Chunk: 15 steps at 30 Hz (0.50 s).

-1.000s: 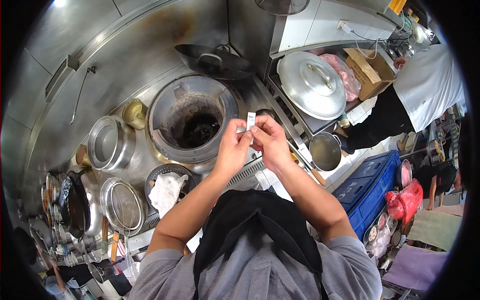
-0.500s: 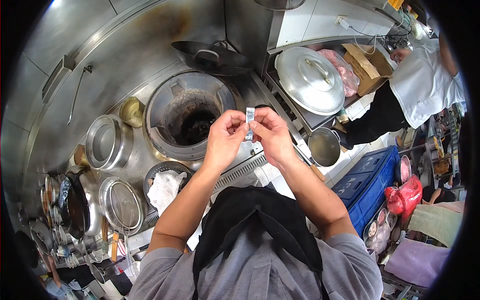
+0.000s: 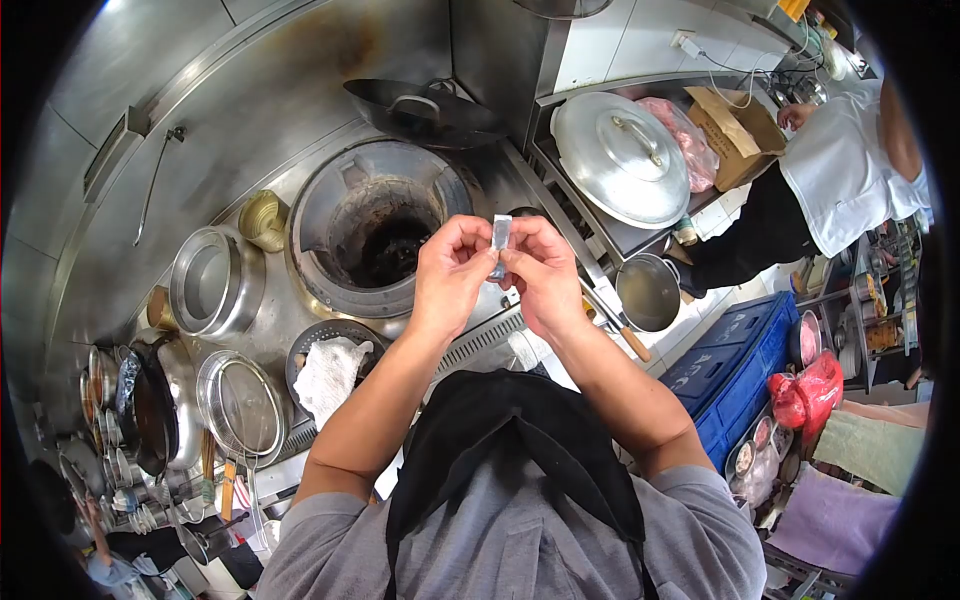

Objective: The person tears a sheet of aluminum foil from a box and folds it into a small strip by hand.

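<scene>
A small silvery foil strip (image 3: pixel 501 234) stands between my two hands, in front of the open burner. My left hand (image 3: pixel 455 268) is closed, thumb and fingers pinching the strip's left side. From the right, my right hand (image 3: pixel 545 268) pinches it too, with the thumbs almost meeting at its lower part. The strip's top pokes up above the fingers, while thumbs and fingertips cover part of its lower half. What it is exactly I cannot make out. Beyond my left hand sits the round wok burner (image 3: pixel 385 230).
A black wok (image 3: pixel 425 115) rests behind the burner. Metal pots (image 3: pixel 207 285), a sieve (image 3: pixel 243 408) and a white cloth (image 3: pixel 332 375) lie left. To the right are a large lidded pot (image 3: pixel 620 160), a saucepan (image 3: pixel 648 292), blue crates (image 3: pixel 735 375) and another person (image 3: pixel 850 170).
My hands stay in nearly the same spot, fingers shifting slightly on the foil strip. The strip's lower part looks bent or turned a little compared with before.
</scene>
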Available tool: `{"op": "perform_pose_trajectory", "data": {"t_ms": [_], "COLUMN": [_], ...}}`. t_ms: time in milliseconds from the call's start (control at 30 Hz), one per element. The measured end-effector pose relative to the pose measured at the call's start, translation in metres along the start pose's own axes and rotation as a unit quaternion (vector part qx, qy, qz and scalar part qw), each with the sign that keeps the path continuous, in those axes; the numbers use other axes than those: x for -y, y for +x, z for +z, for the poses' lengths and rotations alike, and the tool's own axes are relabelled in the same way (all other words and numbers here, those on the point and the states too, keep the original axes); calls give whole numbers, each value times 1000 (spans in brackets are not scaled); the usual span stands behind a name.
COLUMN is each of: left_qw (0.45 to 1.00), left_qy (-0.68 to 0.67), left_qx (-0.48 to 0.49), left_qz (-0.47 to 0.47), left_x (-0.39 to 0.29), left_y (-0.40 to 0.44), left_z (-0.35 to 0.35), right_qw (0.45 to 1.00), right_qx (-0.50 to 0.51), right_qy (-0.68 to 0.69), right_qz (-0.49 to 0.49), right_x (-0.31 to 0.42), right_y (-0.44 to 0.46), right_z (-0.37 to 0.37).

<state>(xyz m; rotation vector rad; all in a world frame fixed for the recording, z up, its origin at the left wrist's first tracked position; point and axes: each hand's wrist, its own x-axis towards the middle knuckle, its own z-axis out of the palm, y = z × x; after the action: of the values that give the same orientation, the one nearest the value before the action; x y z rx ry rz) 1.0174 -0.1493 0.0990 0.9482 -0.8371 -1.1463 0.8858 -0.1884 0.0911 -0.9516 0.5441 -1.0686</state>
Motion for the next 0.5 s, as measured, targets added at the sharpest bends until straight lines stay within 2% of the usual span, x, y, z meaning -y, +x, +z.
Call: {"op": "perform_pose_trajectory", "data": {"t_ms": [200, 333, 400, 500], "left_qw": [1000, 999, 1000, 998], "left_qy": [-23, -35, -29, -66], "left_qx": [-6, 0, 0, 9], "left_qz": [13, 2, -8, -17], "left_x": [2, -5, -4, -1], "left_y": [1, -1, -2, -3], "left_z": [6, 10, 9, 5], "right_qw": [996, 996, 991, 990], "right_qx": [-11, -17, 25, 60], "right_qy": [8, 15, -2, 11], "right_qz": [-84, -91, -130, -128], "right_x": [-8, -2, -5, -4], "right_y": [-1, -4, -3, -1], "right_z": [3, 7, 4, -1]}}
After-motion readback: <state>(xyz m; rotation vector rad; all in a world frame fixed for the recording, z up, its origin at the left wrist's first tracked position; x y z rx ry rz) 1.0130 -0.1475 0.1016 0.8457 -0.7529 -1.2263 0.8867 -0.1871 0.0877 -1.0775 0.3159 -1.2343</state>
